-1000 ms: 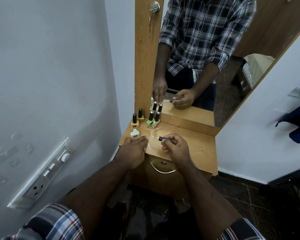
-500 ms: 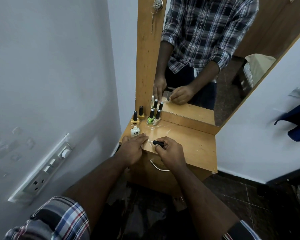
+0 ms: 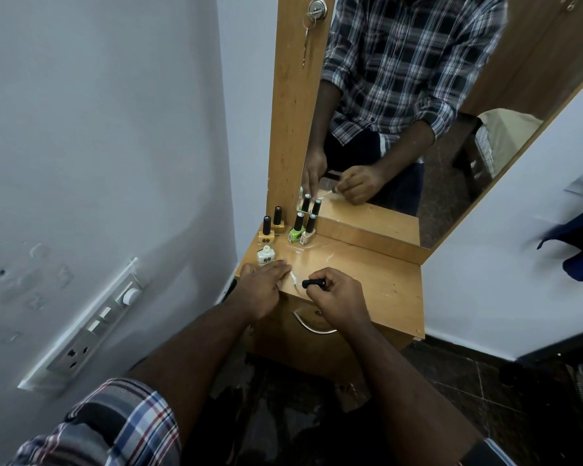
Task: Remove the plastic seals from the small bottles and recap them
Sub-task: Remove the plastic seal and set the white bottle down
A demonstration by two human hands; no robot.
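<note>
A small white bottle (image 3: 266, 256) stands uncapped at the left of the wooden dresser top (image 3: 377, 280). My left hand (image 3: 262, 288) lies flat on the top just in front of it, fingers spread. My right hand (image 3: 337, 297) is shut on the black cap (image 3: 313, 283), held sideways with its pale brush tip (image 3: 294, 280) pointing at my left fingers. Behind stand capped bottles: two amber ones (image 3: 266, 233) (image 3: 278, 222), a green one (image 3: 297, 229) and a pale one (image 3: 308, 232).
A mirror (image 3: 418, 129) in a wooden frame rises behind the bottles and reflects my hands. A key hangs in the lock (image 3: 317, 10). A white wall with a switch panel (image 3: 91, 324) is close on the left. A drawer handle (image 3: 312, 326) sits below the top.
My right hand has drawn the cap back toward the front edge and turned it, its brush tip now close to my left fingers. My left hand stays flat near the white bottle.
</note>
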